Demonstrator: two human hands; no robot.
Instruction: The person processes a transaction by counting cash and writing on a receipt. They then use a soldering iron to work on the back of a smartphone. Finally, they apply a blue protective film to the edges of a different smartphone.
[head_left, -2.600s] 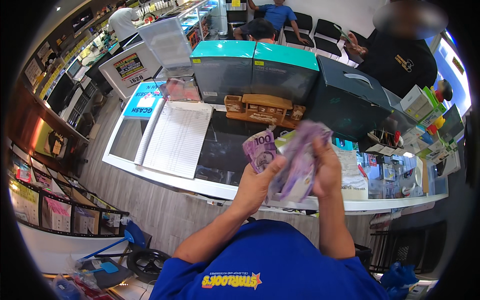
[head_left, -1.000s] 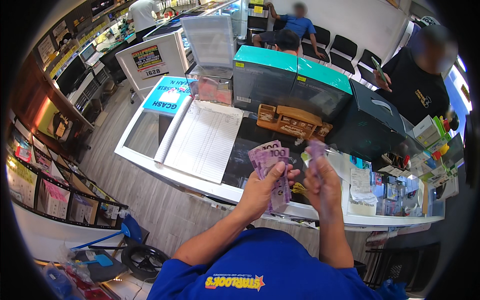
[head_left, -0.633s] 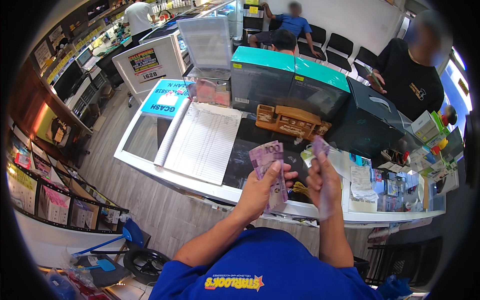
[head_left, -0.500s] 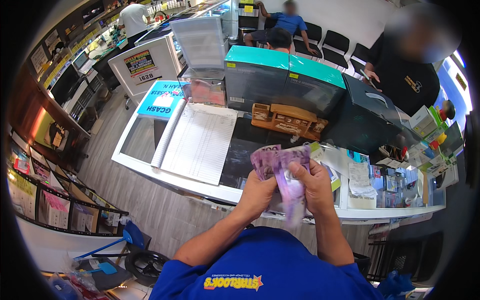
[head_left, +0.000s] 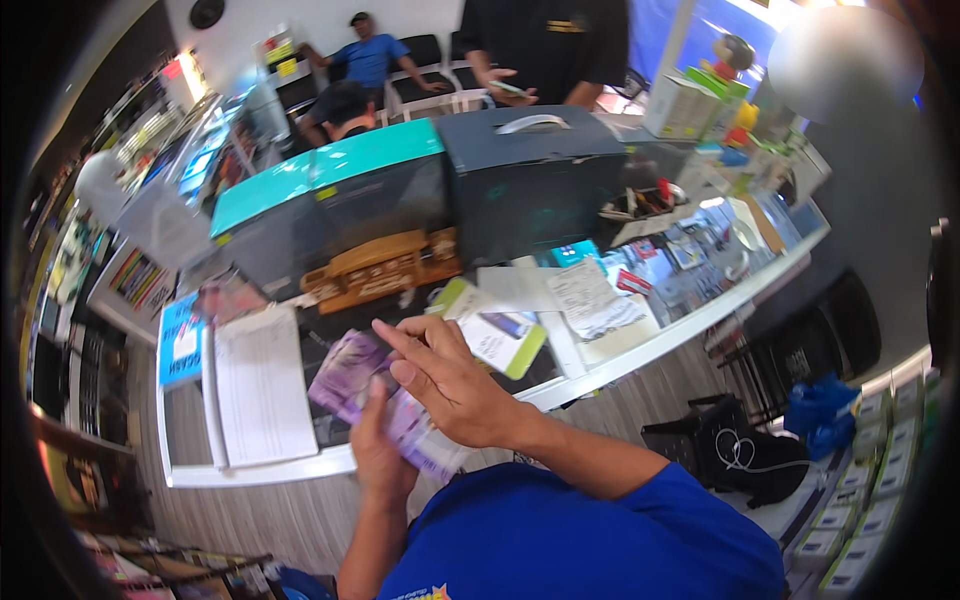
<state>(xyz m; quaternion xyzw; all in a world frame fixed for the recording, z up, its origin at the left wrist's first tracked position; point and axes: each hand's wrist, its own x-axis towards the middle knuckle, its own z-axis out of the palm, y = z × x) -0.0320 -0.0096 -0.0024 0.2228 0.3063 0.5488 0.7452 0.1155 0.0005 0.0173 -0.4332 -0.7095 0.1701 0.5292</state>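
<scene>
Purple banknotes [head_left: 385, 405] sit fanned in our left hand [head_left: 380, 455], which grips the lower end of the stack just in front of the open ledger [head_left: 262, 385] on the table [head_left: 600, 360]. Half a second ago both hands closed on the notes; now our right hand [head_left: 455, 385] has lifted off, fingers loosely spread and holding nothing (the counting looks paused between notes). Behind the ledger, the wooden tray [head_left: 385, 268] and the dark boxes [head_left: 530, 180] stay shut; we cannot see their contents.
</scene>
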